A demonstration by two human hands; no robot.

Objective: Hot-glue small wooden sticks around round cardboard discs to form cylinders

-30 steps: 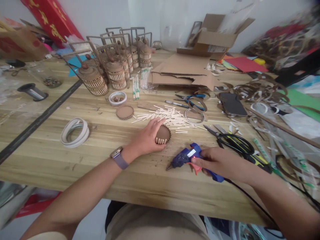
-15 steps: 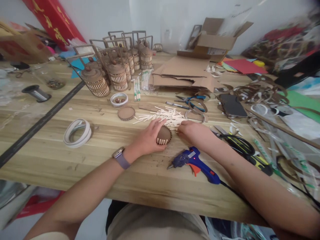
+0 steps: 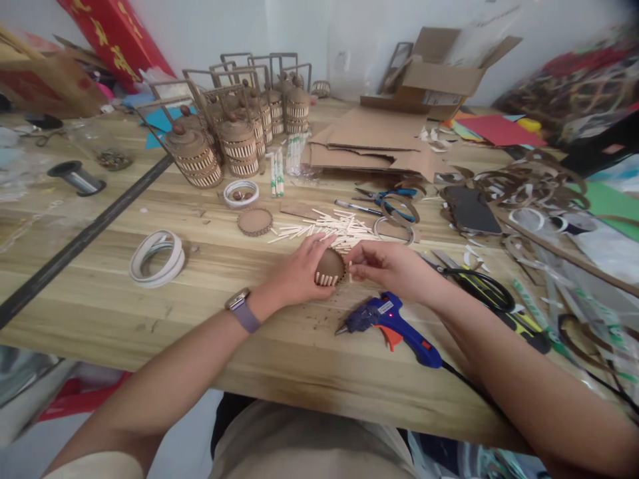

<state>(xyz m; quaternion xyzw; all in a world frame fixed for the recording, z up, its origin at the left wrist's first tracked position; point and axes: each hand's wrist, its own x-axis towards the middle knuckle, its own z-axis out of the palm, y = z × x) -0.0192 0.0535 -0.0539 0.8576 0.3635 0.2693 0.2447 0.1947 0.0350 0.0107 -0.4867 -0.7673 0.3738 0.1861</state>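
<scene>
My left hand (image 3: 304, 269) is closed around the left side of a round brown cardboard base (image 3: 331, 261). Several short pale sticks (image 3: 327, 280) stand upright along the base's near edge. Between thumb and fingertips, my right hand (image 3: 382, 266) pinches one small wooden stick (image 3: 350, 271), just right of the base. A loose pile of wooden sticks (image 3: 344, 226) lies behind both hands. The blue glue gun (image 3: 384, 319) rests on its side nearer to me, its nozzle pointing left. Left of the pile lies a second cardboard disc (image 3: 254, 221) with a braided-looking rim.
Finished lantern-like baskets (image 3: 239, 143) with handles stand at the back. White tape rolls (image 3: 157, 259) lie at left. Pliers (image 3: 387, 196), a phone (image 3: 470, 209), scissors (image 3: 479, 289) and tangled brown strips (image 3: 529, 183) spread to the right. Flat cardboard (image 3: 372, 140) lies behind.
My right hand has come from the stick pile toward me, now showing a stick in its fingertips. My left hand keeps its hold on the base. The view has shifted slightly.
</scene>
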